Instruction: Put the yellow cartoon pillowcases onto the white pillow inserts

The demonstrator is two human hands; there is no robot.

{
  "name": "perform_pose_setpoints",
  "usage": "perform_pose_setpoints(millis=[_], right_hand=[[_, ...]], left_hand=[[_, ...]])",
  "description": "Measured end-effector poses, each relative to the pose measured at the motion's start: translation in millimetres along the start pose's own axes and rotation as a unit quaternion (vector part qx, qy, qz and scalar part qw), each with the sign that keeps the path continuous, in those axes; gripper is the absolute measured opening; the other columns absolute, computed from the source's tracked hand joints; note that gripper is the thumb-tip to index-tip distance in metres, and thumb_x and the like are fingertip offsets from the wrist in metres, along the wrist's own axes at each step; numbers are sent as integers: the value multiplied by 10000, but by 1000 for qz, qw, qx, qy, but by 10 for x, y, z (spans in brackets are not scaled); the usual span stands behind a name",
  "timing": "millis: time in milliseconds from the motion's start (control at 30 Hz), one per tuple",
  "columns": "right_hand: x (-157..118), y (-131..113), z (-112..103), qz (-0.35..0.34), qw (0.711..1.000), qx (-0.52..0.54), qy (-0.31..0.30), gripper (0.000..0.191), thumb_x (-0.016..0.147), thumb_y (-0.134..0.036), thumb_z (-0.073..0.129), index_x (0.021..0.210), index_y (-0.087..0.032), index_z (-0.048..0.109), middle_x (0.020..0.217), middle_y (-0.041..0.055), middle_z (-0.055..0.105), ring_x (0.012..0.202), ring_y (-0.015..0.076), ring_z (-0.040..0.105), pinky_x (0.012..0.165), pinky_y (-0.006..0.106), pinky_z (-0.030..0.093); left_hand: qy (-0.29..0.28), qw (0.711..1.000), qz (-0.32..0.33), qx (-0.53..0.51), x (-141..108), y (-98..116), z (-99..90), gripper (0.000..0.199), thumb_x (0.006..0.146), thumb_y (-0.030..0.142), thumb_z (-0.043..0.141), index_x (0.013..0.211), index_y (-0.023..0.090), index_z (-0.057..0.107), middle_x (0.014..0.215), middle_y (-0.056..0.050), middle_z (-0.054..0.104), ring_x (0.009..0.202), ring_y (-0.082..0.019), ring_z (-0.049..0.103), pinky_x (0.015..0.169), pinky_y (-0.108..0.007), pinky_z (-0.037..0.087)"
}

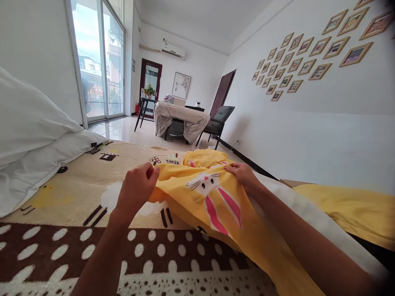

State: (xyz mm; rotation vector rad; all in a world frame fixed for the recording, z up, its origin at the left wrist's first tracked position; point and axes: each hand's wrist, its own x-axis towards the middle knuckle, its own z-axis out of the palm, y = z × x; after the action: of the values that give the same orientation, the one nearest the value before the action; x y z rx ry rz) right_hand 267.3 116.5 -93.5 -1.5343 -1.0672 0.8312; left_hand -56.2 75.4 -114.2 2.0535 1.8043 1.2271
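A yellow cloth printed with a white rabbit with pink ears is stretched between my two hands above the bed. Its exact kind I cannot tell. My left hand is closed in a fist around one edge, on the left. On the right, my right hand pinches the same cloth near the rabbit's face, thumb on top. Part of the fabric is bunched at the far side, and another part hangs down toward the lower right. Beneath it lies a patterned blanket in beige and brown with white dots.
White bedding is heaped at the left. Another yellow cloth lies at the right edge. Beyond the bed stand a covered table, a dark chair and a tall stool. Framed photos hang on the right wall.
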Motion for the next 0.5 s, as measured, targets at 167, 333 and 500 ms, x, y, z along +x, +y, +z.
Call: perform_pose_setpoints(millis=[167,333,500], right_hand=[[140,-98,-141,-4,998,29,47,162,565,-235,703,669,-185,589,615,21,647,569,166,592,552,285,495],[86,-35,-104,-14,999,-9,39,152,608,-298,647,703,-194,588,618,-2,626,603,167,576,588,288,470],[-248,-36,219,-139,815,-556,-88,168,758,-302,538,666,-171,588,691,51,624,696,190,563,592,277,356]], left_hand=[[-224,970,-3,-95,-53,69,8,536,810,586,419,484,176,534,384,-4,492,423,-129,461,491,-245,309],[-315,882,-115,-330,61,27,624,390,703,532,583,700,142,607,662,-73,674,507,-174,600,448,-225,385],[-291,832,-173,-440,206,-334,1043,465,789,508,427,1035,155,604,912,-121,693,691,-227,655,507,-273,469]])
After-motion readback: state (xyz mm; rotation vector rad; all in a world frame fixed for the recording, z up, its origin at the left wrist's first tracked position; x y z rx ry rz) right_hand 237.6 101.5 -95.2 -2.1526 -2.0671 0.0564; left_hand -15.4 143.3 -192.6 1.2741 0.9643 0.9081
